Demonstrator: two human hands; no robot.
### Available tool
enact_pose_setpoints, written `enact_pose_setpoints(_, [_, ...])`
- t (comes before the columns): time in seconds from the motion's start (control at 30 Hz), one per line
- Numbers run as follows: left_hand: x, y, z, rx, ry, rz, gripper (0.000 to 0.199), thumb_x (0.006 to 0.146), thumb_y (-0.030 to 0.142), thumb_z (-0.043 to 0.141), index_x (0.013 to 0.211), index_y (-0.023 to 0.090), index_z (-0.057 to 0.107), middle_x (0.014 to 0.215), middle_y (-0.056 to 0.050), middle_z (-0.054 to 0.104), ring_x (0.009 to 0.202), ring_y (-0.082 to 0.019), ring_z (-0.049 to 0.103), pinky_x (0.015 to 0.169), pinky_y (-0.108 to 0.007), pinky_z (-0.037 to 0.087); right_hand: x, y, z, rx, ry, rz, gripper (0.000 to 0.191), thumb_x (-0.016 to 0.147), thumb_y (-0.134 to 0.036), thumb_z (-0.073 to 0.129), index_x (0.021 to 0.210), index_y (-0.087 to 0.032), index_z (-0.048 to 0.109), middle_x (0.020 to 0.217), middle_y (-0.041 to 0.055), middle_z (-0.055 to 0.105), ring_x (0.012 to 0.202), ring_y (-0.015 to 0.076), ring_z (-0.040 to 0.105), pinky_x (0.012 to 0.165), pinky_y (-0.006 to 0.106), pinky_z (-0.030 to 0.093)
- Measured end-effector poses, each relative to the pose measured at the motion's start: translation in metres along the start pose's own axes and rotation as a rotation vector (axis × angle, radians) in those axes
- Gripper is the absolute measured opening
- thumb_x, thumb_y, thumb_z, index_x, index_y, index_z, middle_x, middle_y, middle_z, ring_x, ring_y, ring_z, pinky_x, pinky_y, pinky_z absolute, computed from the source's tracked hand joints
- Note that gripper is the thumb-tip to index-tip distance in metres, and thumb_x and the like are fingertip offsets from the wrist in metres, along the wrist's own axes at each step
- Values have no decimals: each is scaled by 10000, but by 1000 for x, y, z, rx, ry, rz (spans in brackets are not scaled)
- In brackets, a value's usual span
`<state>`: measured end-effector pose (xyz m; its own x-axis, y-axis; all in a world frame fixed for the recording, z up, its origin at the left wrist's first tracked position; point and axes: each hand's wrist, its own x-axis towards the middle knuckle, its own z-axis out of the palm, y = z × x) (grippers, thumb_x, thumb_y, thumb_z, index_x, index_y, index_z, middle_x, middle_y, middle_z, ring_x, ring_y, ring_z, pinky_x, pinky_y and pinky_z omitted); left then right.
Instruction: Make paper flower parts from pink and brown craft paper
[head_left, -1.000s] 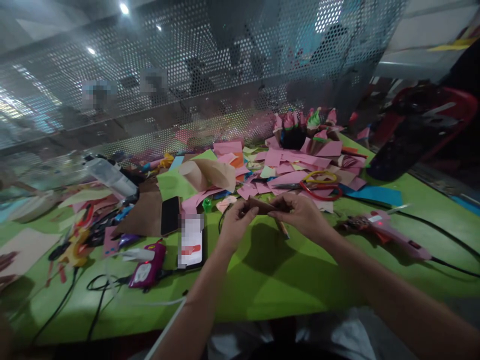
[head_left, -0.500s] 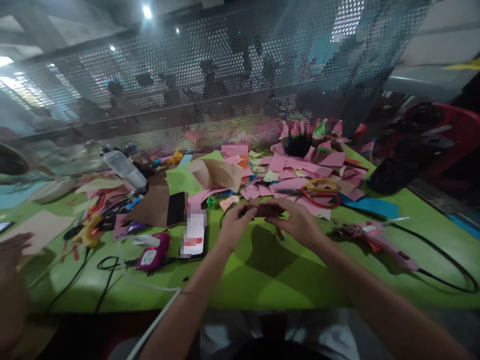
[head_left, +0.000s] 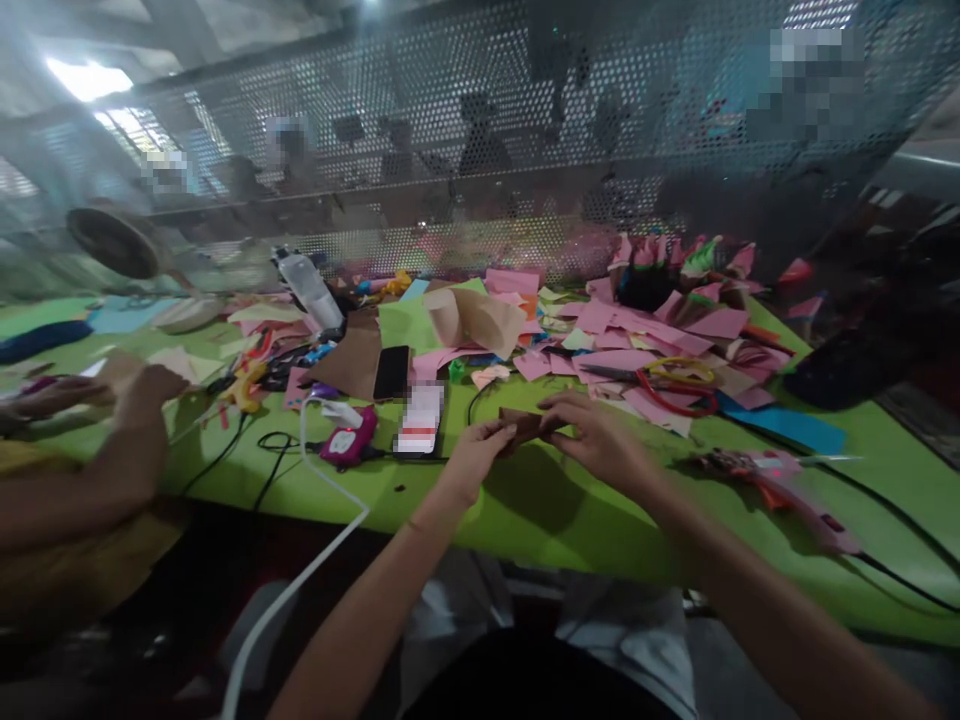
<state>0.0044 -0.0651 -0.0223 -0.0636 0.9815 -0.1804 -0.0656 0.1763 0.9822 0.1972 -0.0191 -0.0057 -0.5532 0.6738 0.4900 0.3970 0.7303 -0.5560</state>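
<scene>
A small brown piece [head_left: 523,424], which looks like folded paper or foam sheet, is held just above the green table. My left hand [head_left: 484,452] pinches its left end between thumb and fingers. At its other end, my right hand [head_left: 592,435] has thumb and fingertips closed on the edge. Beyond my hands lies a heap of pink paper scraps [head_left: 611,320]. Scissors [head_left: 679,388] with red and yellow handles rest on the scraps. A pink glue gun [head_left: 802,490] lies on its side to the right of my right hand.
Left of my hands are a lit phone [head_left: 421,420], a dark phone [head_left: 392,373] and a magenta box [head_left: 349,438] with cables. A clear bottle [head_left: 309,290] leans behind them. A co-worker's hands [head_left: 142,390] are at far left. A perforated metal panel [head_left: 420,170] stands behind the table.
My view has swung left, so more of the co-worker's arms shows. The brown piece is now more visible between my hands, which stay on it.
</scene>
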Motion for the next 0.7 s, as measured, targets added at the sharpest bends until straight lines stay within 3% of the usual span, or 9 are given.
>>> enact_pose_setpoints(0.1, [-4,-5,1,71,14,17,258,739,401,727,817,156,707,751,-35,689,674,-142,591,642,-256,456,-7,-7,-1,-109,-50,-40,134,822,-109,629,788,-222,692,1092,105,716,1011,276,671,843,420,524])
enact_pose_setpoints(0.2, [-15,-10,1,207,85,76,141,722,249,739,802,180,645,756,-17,649,755,-172,602,705,-281,465,-21,-13,0,-136,-104,-38,132,853,-126,618,816,-220,702,976,85,717,921,244,676,793,376,521])
enact_pose_setpoints(0.27, [-25,-14,2,479,178,260,242,710,177,745,923,190,631,908,-48,662,916,-219,612,835,-340,478,-33,-13,2,-159,-130,-24,137,856,-117,607,843,-212,704,934,75,715,884,229,672,769,352,519])
enact_pose_setpoints(0.33, [-34,-16,1,831,197,520,349,752,131,708,1080,189,606,1105,-96,651,1094,-257,579,974,-408,451,-45,-12,6,-243,-133,-23,168,848,-87,587,863,-203,708,933,75,720,870,223,671,767,343,516])
enact_pose_setpoints(0.43, [-42,-20,-1,1154,-37,757,332,860,99,601,1174,207,600,1252,-91,641,1203,-231,548,1046,-406,425,-62,-11,11,-394,-113,-55,203,850,-68,567,881,-199,719,945,82,735,870,224,678,772,343,510])
enact_pose_setpoints(0.53, [-44,-23,-5,1243,-252,789,272,949,136,511,1167,237,639,1262,-33,685,1214,-183,572,1037,-370,421,-78,-13,11,-437,-103,-77,192,900,-127,568,972,-204,729,994,80,756,902,228,691,787,354,517])
enact_pose_setpoints(0.7, [-51,-28,-15,1341,-331,741,349,1017,255,422,1325,259,584,1424,-33,600,1361,-189,481,1121,-426,331,-107,-23,9,-473,-175,-50,343,974,-199,497,1290,-185,630,1298,98,688,1125,223,667,958,392,512])
